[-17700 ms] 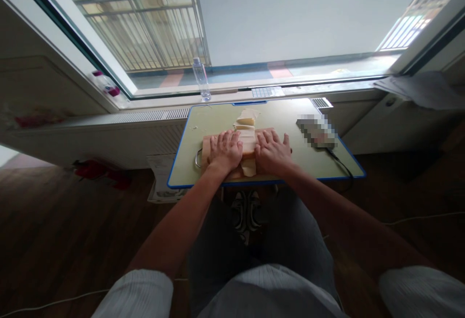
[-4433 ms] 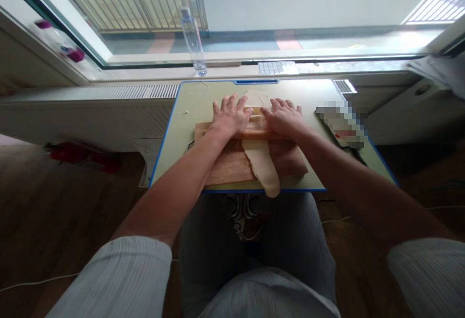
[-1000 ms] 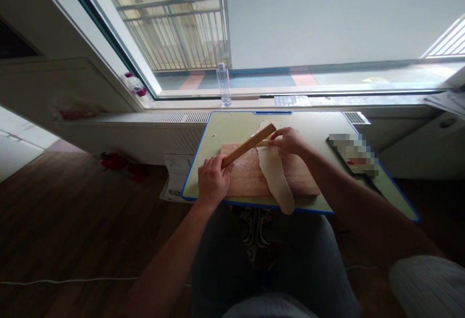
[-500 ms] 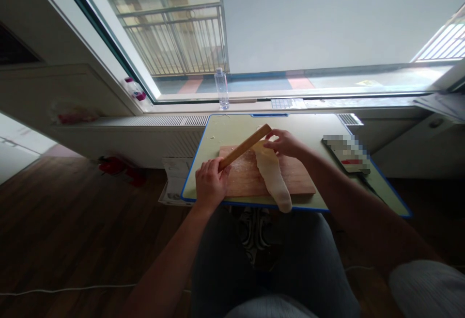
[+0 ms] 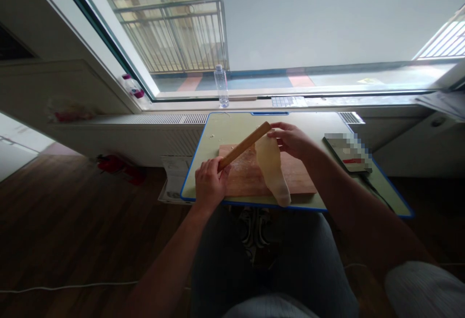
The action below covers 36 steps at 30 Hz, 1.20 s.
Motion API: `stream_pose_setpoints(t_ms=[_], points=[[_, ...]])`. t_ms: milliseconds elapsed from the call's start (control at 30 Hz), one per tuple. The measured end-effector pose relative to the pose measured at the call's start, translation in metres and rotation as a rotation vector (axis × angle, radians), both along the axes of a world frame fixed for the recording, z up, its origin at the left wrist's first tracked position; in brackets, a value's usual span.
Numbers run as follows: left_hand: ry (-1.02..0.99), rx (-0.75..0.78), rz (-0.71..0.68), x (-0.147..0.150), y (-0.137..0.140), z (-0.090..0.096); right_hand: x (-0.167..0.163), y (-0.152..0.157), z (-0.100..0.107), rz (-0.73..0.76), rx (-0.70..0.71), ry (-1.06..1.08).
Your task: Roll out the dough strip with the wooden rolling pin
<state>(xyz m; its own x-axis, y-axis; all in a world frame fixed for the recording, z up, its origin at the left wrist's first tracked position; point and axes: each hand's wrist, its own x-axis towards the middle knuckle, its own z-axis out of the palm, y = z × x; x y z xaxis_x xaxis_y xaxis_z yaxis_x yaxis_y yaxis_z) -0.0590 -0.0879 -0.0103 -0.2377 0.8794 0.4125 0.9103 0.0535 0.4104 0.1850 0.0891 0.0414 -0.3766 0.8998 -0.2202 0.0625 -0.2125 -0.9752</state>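
My left hand [image 5: 210, 181] is closed around the near end of a wooden rolling pin [image 5: 244, 147], which slants up and away to the right. A long, thin sheet of dough [image 5: 271, 165] hangs by the pin's far end and lies across the wooden board [image 5: 240, 177]. Its narrow lower end reaches past the board's near edge. With bent fingers, my right hand [image 5: 290, 139] pinches the dough's upper edge beside the pin's tip. Whether the dough is draped over the pin or only touches it, I cannot tell.
The board rests on a small green table [image 5: 232, 126] with a blue rim. A partly blurred flat object [image 5: 348, 153] lies on the right side. A clear bottle [image 5: 221, 87] stands on the windowsill, and a red fire extinguisher [image 5: 111, 164] is on the floor at left.
The dough's upper part has spread wider and flatter beside the pin, and its lower end has risen slightly. My right hand has shifted a little right; my left hand keeps its grip.
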Motion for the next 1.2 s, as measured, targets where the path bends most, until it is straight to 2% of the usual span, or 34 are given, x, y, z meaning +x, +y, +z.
stream_pose_setpoints(t_ms=[167, 300, 400, 467, 567, 667, 767, 833, 900, 1000, 1200], points=[[-0.001, -0.003, -0.013, 0.003, 0.002, 0.001, -0.022, 0.022, -0.006, -0.186, 0.088, -0.160], [0.024, -0.035, -0.026, 0.006, 0.004, 0.004, -0.029, 0.033, -0.012, -0.173, 0.216, -0.356], [0.038, -0.082, -0.056, 0.008, 0.008, 0.009, -0.012, 0.034, -0.006, -0.123, 0.389, -0.516], [0.045, -0.127, -0.082, 0.011, 0.012, 0.014, 0.006, 0.035, 0.003, -0.165, 0.521, -0.701], [0.064, -0.176, -0.141, 0.019, 0.021, 0.022, 0.034, 0.031, 0.017, -0.241, 0.498, -0.767], [0.109, -0.214, -0.243, 0.032, 0.032, 0.028, 0.048, 0.015, 0.017, -0.154, 0.517, -0.740], [0.163, -0.234, -0.321, 0.045, 0.046, 0.031, 0.051, -0.012, 0.001, 0.025, 0.633, -0.844], [0.182, -0.239, -0.338, 0.050, 0.057, 0.032, 0.049, -0.026, -0.011, 0.025, 0.715, -0.948], [0.191, -0.263, -0.340, 0.052, 0.069, 0.032, 0.046, -0.032, -0.021, -0.034, 0.768, -1.052], [0.201, -0.325, -0.345, 0.051, 0.087, 0.032, 0.041, -0.026, -0.027, -0.089, 0.806, -1.179], [0.150, -0.399, -0.335, 0.044, 0.116, 0.038, 0.031, -0.001, -0.023, -0.018, 0.819, -1.285]])
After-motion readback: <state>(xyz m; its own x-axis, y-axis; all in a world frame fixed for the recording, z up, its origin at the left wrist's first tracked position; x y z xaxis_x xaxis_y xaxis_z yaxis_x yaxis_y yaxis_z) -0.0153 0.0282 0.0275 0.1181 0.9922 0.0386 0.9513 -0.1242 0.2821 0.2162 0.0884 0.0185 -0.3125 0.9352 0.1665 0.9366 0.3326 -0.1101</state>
